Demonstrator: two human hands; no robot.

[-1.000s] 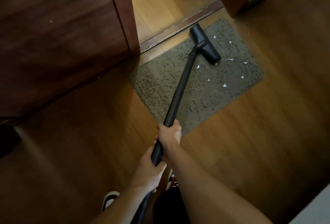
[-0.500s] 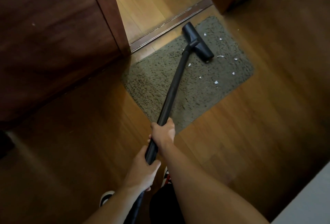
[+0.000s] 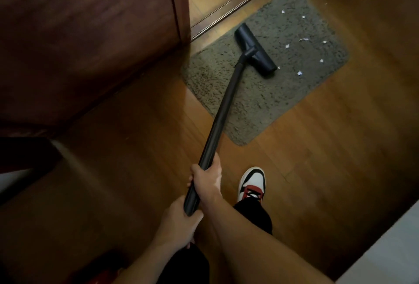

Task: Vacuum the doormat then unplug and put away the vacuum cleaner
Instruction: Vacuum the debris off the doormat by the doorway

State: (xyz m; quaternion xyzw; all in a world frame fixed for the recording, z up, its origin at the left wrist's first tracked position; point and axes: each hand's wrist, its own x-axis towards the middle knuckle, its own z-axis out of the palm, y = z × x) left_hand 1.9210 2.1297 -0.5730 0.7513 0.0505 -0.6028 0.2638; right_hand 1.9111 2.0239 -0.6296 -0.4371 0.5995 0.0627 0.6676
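Observation:
A grey-green shaggy doormat [image 3: 267,102] lies on the wooden floor by a doorway. Several white paper scraps [image 3: 299,73] dot its right half. The black floor head [image 3: 255,50] of the vacuum cleaner rests on the mat's middle, to the left of the scraps. Its long black wand [image 3: 223,111] slants down toward me. My right hand [image 3: 207,178] grips the wand higher up, and my left hand [image 3: 179,222] grips its lower end. The vacuum's body, hose and plug are out of view.
A dark wooden door [image 3: 86,34] stands on the left, and a metal threshold strip [image 3: 231,5] runs behind the mat. My right foot in a red, white and black sneaker [image 3: 251,184] stands on the floor near the mat. A pale surface [image 3: 385,252] fills the bottom right corner.
The floor head has been pulled back from the mat's far edge to its middle. My hands drew the wand toward me, and my right foot has stepped forward into view.

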